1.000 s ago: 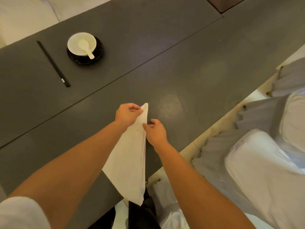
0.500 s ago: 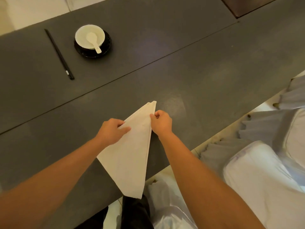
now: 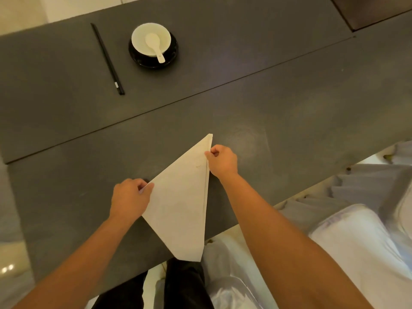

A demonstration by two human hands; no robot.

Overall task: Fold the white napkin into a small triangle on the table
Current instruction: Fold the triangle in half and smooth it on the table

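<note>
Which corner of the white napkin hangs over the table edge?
The bottom corner of the white napkin, nearest the person. The left hand pinches the left corner; the right hand holds near the far tip.

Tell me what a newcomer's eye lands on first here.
The white napkin, a large triangle on the dark table, its near tip over the edge. The left hand pinches its left corner, the right hand its right edge. Far left, a white bowl beside black chopsticks.

White napkin, folded to triangle, flat on table, near tip over edge
</note>
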